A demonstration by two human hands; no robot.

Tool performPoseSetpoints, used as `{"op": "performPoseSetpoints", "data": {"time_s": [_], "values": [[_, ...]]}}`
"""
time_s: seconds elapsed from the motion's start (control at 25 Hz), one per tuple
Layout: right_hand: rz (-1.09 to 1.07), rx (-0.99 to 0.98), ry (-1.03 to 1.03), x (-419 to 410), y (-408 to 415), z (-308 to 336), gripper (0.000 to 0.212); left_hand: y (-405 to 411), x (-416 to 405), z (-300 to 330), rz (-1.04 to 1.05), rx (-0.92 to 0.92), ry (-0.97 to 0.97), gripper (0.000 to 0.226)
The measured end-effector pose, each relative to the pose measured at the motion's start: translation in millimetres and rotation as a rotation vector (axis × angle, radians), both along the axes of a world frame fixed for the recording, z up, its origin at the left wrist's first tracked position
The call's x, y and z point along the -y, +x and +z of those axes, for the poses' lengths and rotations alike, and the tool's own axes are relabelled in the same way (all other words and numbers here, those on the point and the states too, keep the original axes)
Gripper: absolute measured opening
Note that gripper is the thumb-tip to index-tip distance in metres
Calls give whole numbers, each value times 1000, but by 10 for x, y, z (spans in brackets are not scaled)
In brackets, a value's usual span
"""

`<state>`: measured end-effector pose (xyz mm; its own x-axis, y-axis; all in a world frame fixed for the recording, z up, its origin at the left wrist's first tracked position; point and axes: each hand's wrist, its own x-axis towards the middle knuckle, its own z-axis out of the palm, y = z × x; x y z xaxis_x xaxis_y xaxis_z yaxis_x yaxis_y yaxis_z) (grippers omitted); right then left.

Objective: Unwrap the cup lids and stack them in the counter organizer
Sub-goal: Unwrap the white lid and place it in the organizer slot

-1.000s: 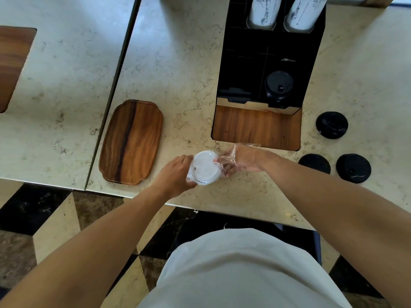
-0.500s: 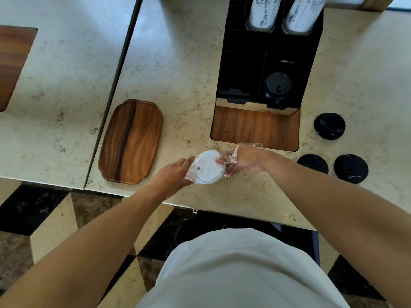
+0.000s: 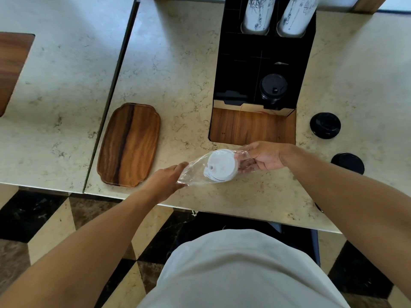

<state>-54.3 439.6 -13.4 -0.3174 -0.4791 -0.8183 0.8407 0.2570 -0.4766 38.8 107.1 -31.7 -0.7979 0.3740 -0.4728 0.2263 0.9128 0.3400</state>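
Note:
A short stack of white cup lids (image 3: 221,166) sits inside a clear plastic wrap (image 3: 194,173) held just above the counter's front edge. My left hand (image 3: 165,181) pinches the loose left end of the wrap. My right hand (image 3: 260,157) grips the wrap and the lids at their right side. Behind them stands the black counter organizer (image 3: 235,70) with a wooden front tray; a stack of black lids (image 3: 273,88) fills its front right slot, and two white cup stacks (image 3: 256,13) stand at its back.
A wooden serving board (image 3: 130,144) lies on the marble counter (image 3: 173,70) to the left. Loose black lids (image 3: 325,125) lie to the right of the organizer, one (image 3: 347,163) beside my right forearm. A seam splits the counter at the left.
My left hand has slid left away from the lids, stretching the wrap out. The lids have tilted and shifted slightly right with my right hand.

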Motion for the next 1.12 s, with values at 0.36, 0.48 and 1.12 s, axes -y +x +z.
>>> {"op": "performPoseSetpoints", "data": {"time_s": [0.36, 0.48, 1.12], "values": [[24, -219, 271, 1, 135, -37, 41, -87, -97, 86, -67, -160, -124, 108], [54, -259, 335, 53, 148, -2, 39, -174, -304, 152, -92, -345, -61, 93], [38, -430, 489, 109, 95, 118, 26, -198, -612, -25, -193, -244, -50, 39]]}}
